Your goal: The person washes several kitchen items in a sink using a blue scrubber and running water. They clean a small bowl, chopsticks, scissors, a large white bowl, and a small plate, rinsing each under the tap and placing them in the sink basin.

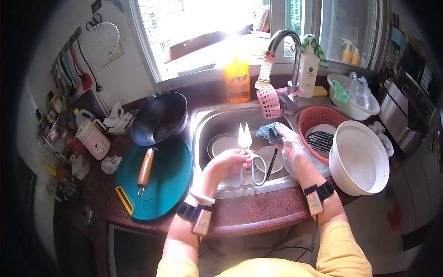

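Over the front of the steel sink, my left hand grips kitchen scissors; their blades point up and stand slightly apart. My right hand, in a clear plastic glove, holds a blue patterned dishcloth just right of the blades, with a small gap between them. Beneath my hands the sink holds a white bowl, dark chopsticks and a round dish at the left. Behind my right hand rises the chrome faucet, a pink perforated holder hanging beside it.
Left of the sink, a black wok rests over a teal cutting board. At the right are a red colander with a plate and chopsticks, and a large white pot near the counter edge. An orange detergent bottle stands behind the sink.
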The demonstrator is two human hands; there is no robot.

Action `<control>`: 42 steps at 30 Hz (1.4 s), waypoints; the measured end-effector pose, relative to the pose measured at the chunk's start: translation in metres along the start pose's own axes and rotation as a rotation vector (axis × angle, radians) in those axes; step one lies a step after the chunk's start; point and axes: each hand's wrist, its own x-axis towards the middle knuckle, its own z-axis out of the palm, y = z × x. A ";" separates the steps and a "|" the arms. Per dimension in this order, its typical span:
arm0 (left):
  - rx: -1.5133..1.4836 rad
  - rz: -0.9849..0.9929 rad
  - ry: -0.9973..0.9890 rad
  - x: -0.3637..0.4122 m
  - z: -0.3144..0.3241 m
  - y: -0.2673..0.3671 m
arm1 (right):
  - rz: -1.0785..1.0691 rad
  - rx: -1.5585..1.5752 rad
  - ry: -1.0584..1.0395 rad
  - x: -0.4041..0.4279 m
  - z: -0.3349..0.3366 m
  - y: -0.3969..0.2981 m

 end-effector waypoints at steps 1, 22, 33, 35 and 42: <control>-0.024 0.010 -0.028 0.000 0.001 0.000 | 0.001 -0.004 0.010 0.004 -0.003 0.003; 0.115 -0.024 0.108 -0.002 0.012 -0.003 | 0.096 0.203 -0.164 0.010 -0.007 0.002; 0.212 -0.034 0.114 -0.003 0.011 -0.003 | 0.119 -0.010 -0.703 -0.017 0.017 0.003; 0.205 -0.040 0.105 -0.002 0.013 -0.005 | 0.101 -0.213 -0.596 -0.020 0.021 0.005; 0.173 -0.079 0.113 0.000 0.021 -0.005 | -0.036 -0.286 -0.439 -0.029 0.024 0.007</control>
